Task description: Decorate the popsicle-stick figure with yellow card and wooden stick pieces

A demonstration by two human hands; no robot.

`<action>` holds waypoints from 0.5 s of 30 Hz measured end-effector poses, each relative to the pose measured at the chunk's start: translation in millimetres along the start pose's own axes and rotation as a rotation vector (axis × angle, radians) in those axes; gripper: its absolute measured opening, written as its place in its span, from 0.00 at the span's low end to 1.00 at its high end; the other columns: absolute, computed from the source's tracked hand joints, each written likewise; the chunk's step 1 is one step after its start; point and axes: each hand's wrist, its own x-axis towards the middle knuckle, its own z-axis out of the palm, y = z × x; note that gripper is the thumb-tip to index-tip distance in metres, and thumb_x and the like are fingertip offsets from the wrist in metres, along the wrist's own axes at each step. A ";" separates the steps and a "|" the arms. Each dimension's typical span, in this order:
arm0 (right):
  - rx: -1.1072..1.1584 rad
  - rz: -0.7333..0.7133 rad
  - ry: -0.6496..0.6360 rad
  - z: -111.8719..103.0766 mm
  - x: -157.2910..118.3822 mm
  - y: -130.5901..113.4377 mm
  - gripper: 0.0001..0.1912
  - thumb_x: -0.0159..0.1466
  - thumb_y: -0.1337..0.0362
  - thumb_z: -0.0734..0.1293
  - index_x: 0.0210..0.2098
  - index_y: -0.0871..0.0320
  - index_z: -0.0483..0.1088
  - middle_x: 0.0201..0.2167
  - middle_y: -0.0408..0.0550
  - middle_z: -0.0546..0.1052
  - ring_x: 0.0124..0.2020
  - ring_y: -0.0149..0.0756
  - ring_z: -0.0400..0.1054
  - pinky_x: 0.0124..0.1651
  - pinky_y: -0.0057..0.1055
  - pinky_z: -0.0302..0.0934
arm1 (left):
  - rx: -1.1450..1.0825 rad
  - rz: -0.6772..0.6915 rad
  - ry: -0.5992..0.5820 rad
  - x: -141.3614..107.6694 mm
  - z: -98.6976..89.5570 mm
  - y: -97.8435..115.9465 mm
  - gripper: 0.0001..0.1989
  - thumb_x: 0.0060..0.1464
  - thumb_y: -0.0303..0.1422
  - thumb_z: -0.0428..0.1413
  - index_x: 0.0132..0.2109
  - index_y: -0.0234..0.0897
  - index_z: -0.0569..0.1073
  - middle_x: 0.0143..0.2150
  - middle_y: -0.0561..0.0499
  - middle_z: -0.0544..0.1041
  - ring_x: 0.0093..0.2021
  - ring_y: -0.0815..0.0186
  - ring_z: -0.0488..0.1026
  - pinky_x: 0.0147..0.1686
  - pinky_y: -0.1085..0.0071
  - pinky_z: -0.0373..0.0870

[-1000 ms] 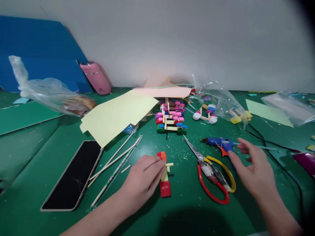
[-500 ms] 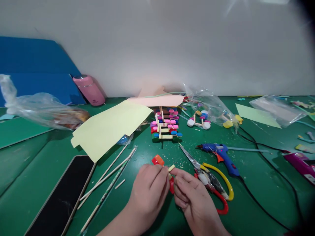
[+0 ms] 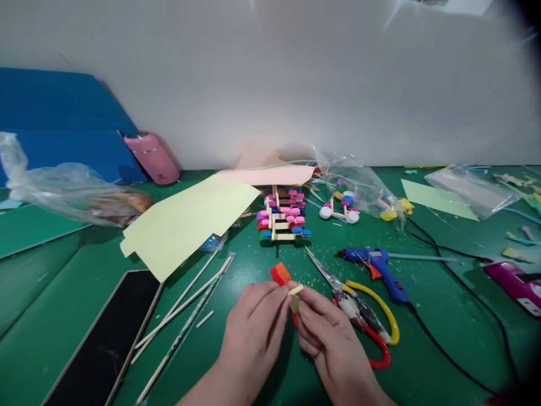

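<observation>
My left hand and my right hand meet at the front middle of the table, fingertips pinched round one small craft piece. An orange-red block of it juts out above my left fingers. A short pale yellow stick shows between the two sets of fingertips, with a bit of red below. How these parts are joined is hidden by my fingers. Just right of my right hand lie scissors with red and yellow handles. A row of small stick models with coloured round ends stands straight ahead.
A blue hot glue gun lies at right, its black cord trailing. Wooden sticks and a black phone lie at left. Farther back are yellow paper, a pink bottle, another model and a plastic bag.
The orange-red block has tilted and shifted slightly right between my hands. The pale stick has turned a little; both hands keep their pinch. The view has moved slightly.
</observation>
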 end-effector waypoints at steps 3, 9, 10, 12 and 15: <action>0.059 0.065 -0.021 3.6 0.2 -5.7 0.16 0.49 0.62 0.72 0.38 0.55 0.73 0.17 0.34 0.56 0.15 0.18 0.42 0.17 0.21 0.36 | 0.011 -0.026 0.032 2.2 -0.4 -0.6 0.07 0.51 0.24 0.51 0.37 0.36 0.72 0.32 0.49 0.76 0.31 0.68 0.73 0.30 0.74 0.72; -0.091 0.107 0.043 -0.1 -3.0 -25.3 0.23 0.51 0.60 0.70 0.46 0.53 0.66 0.21 0.35 0.59 0.14 0.17 0.42 0.16 0.19 0.35 | -0.039 -0.069 0.042 8.2 -3.8 -1.6 0.06 0.50 0.24 0.52 0.33 0.34 0.73 0.30 0.48 0.77 0.30 0.67 0.74 0.30 0.75 0.71; -0.196 0.063 0.048 -3.4 -3.1 -29.8 0.23 0.53 0.59 0.68 0.48 0.52 0.64 0.22 0.36 0.60 0.15 0.18 0.44 0.16 0.19 0.38 | -0.067 -0.109 0.025 10.1 -5.7 -1.7 0.06 0.50 0.25 0.52 0.32 0.35 0.73 0.29 0.49 0.77 0.29 0.67 0.74 0.29 0.75 0.71; -0.489 -0.106 0.059 -11.0 -2.0 -38.6 0.20 0.57 0.59 0.65 0.49 0.51 0.63 0.26 0.38 0.61 0.19 0.22 0.51 0.19 0.21 0.47 | -0.148 -0.240 -0.045 14.1 -9.9 -2.2 0.06 0.51 0.26 0.52 0.31 0.36 0.73 0.27 0.51 0.76 0.27 0.68 0.73 0.27 0.75 0.69; -0.964 -0.413 0.066 -20.6 2.9 -47.7 0.16 0.58 0.60 0.64 0.46 0.51 0.66 0.30 0.41 0.62 0.25 0.27 0.56 0.28 0.25 0.55 | -0.299 -0.482 -0.190 18.7 -14.4 -3.6 0.07 0.51 0.31 0.52 0.29 0.37 0.73 0.25 0.53 0.74 0.24 0.69 0.69 0.24 0.75 0.65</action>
